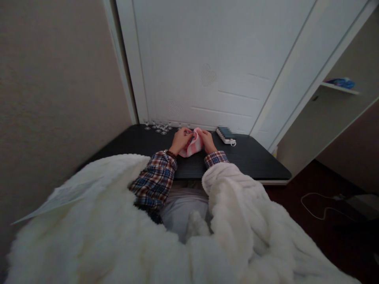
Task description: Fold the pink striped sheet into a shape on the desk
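A pink-and-white striped cloth [194,146] is bunched up between my hands, just above the black table top. My right hand [208,141] pinches the cloth's upper right part. Against the cloth's left side, the fingers of my left hand [180,140] are curled together. Something small may be between those fingertips, but it is too small and dim to make out. Behind and left of my hands stand several small, clear stemmed glasses [158,127]. Part of that group is near the left hand.
The black table [237,161] backs onto a white panelled door [189,55]. At the back right lies a dark-topped, white-sided object [226,135] with a loop. A wall [59,79] rises on the left. A white cable [314,216] lies on the floor at right.
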`<action>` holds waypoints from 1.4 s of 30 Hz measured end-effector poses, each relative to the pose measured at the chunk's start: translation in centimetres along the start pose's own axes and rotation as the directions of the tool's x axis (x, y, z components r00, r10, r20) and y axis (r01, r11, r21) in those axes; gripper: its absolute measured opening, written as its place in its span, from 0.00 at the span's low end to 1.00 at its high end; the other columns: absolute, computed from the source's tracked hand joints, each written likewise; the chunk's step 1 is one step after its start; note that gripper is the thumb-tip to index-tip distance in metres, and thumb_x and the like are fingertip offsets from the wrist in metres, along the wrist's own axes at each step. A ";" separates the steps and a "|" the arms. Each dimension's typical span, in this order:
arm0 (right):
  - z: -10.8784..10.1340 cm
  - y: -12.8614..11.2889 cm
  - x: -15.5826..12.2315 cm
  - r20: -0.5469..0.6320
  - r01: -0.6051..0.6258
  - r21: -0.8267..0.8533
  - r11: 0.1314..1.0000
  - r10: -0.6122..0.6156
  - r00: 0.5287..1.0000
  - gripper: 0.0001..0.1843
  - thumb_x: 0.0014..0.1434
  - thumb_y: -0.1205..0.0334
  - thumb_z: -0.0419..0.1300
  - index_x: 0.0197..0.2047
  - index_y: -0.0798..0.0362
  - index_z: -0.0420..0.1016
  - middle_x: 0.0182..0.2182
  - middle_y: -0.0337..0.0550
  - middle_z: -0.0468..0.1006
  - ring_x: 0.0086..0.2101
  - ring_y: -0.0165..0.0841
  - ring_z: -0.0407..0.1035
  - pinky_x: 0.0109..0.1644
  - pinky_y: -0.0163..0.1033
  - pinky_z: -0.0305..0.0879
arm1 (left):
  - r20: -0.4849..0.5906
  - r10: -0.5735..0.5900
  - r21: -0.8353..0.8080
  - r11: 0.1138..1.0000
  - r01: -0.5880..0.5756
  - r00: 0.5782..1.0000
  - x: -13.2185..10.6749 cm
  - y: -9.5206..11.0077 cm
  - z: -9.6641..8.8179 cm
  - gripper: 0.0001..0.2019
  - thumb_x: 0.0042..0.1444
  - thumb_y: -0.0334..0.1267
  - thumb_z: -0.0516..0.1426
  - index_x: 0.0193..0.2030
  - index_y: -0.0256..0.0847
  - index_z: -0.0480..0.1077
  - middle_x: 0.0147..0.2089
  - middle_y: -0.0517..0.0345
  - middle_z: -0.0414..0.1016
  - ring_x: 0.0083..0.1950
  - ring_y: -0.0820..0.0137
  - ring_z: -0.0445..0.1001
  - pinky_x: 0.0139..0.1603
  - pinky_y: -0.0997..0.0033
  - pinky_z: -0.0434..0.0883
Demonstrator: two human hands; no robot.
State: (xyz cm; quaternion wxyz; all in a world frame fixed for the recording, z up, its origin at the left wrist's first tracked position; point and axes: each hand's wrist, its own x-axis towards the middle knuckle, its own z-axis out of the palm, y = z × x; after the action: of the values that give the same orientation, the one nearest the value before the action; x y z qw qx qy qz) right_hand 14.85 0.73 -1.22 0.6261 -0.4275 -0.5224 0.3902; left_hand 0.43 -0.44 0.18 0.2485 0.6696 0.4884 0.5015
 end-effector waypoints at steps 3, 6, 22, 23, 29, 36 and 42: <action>0.1 -0.2 -0.1 -0.012 0.002 0.003 1.000 -0.002 1.000 0.19 0.43 0.47 0.65 0.28 0.56 0.73 0.24 0.35 0.71 0.27 0.26 0.59 0.34 0.35 0.57 | 0.001 0.003 -0.026 1.000 -0.003 1.000 -0.2 0.2 -0.1 0.06 0.54 0.38 0.60 0.36 0.39 0.71 0.26 0.64 0.69 0.25 0.74 0.68 0.31 0.74 0.64; 0.1 -0.4 -0.2 -0.014 -0.003 0.010 1.000 0.003 1.000 0.18 0.43 0.47 0.65 0.26 0.55 0.72 0.23 0.34 0.69 0.27 0.25 0.58 0.33 0.35 0.56 | 0.013 -0.014 -0.044 0.999 0.015 1.000 -0.4 0.4 -0.1 0.05 0.54 0.38 0.59 0.35 0.40 0.69 0.25 0.64 0.68 0.25 0.73 0.69 0.30 0.74 0.63; 0.1 -1.0 -0.6 0.002 -0.041 0.074 0.996 0.041 0.999 0.22 0.40 0.44 0.68 0.27 0.55 0.75 0.24 0.37 0.72 0.28 0.27 0.60 0.34 0.37 0.58 | -0.023 0.031 0.178 0.984 -0.026 0.999 -0.4 1.1 -0.5 0.13 0.58 0.44 0.57 0.26 0.40 0.67 0.26 0.58 0.72 0.30 0.70 0.68 0.31 0.72 0.59; 0.1 -1.0 -0.5 0.009 -0.041 0.084 0.996 0.040 0.999 0.22 0.40 0.44 0.68 0.27 0.56 0.75 0.24 0.37 0.72 0.28 0.27 0.61 0.35 0.37 0.59 | -0.021 0.032 0.183 0.983 -0.027 0.999 -0.4 1.1 -0.5 0.14 0.58 0.45 0.56 0.25 0.40 0.67 0.26 0.58 0.71 0.30 0.70 0.68 0.31 0.71 0.58; 0.1 -1.0 -0.6 0.050 -0.066 0.083 0.994 0.062 0.997 0.25 0.40 0.42 0.68 0.29 0.56 0.76 0.25 0.39 0.74 0.28 0.27 0.63 0.35 0.36 0.60 | -0.025 0.038 0.172 0.984 -0.033 0.999 -0.3 0.9 -0.4 0.15 0.57 0.47 0.56 0.24 0.40 0.67 0.23 0.59 0.70 0.28 0.70 0.68 0.30 0.71 0.58; 0.1 -0.9 -0.5 0.088 -0.069 0.091 0.993 0.061 0.994 0.24 0.40 0.42 0.68 0.29 0.56 0.76 0.25 0.39 0.75 0.28 0.28 0.64 0.34 0.36 0.61 | -0.023 0.051 0.111 0.993 -0.048 0.998 -0.2 0.5 -0.4 0.15 0.57 0.48 0.56 0.25 0.41 0.66 0.23 0.59 0.71 0.28 0.70 0.69 0.31 0.72 0.60; 0.2 -1.0 -0.4 0.112 -0.073 0.127 0.989 0.059 0.992 0.25 0.38 0.42 0.70 0.30 0.55 0.75 0.25 0.38 0.76 0.28 0.28 0.66 0.35 0.36 0.63 | -0.020 0.027 0.097 0.995 -0.025 0.999 -0.4 0.8 -0.6 0.18 0.57 0.49 0.56 0.22 0.42 0.64 0.20 0.59 0.69 0.27 0.70 0.69 0.30 0.72 0.61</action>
State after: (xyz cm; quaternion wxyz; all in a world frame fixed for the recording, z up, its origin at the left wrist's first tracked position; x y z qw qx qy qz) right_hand 14.59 0.04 -0.43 0.6105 -0.3808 -0.5143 0.4667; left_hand 0.18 -1.18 0.91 0.2038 0.6817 0.5059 0.4877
